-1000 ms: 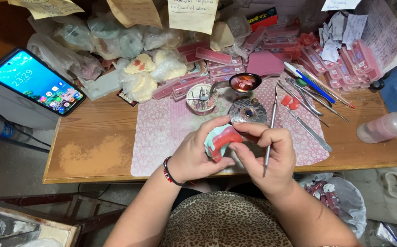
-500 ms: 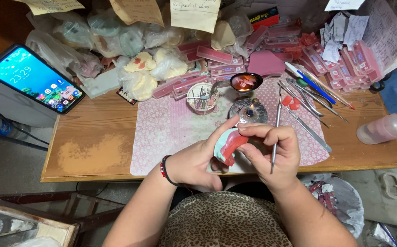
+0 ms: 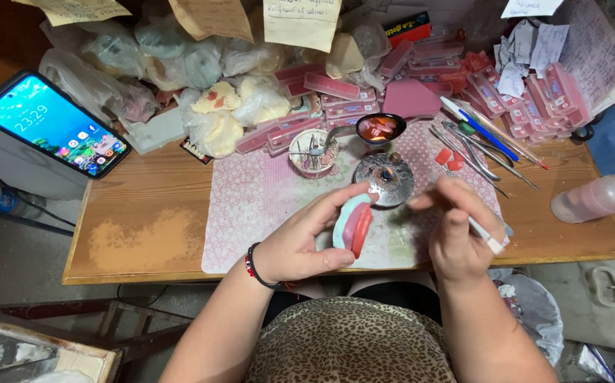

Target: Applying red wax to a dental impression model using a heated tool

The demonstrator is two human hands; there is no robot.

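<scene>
Left hand (image 3: 300, 245): curling palm-up, gripping the pink-and-blue mould (image 3: 353, 225) between thumb and fingers.
Right hand (image 3: 456, 230): fisting closed around a thin tool (image 3: 483, 234), reaching toward the burner (image 3: 384, 179).
Mould: sitting between both hands.

A worn wooden table (image 3: 144, 241) stands on a grey concrete floor (image 3: 24, 262) under even light

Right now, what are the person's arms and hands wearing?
Both arms are bare, with no sleeves and no gloves. The left hand has a thin bracelet of black beads with a few red and white ones around its wrist. The right hand shows no bracelet, watch or ring that I can see.
</scene>
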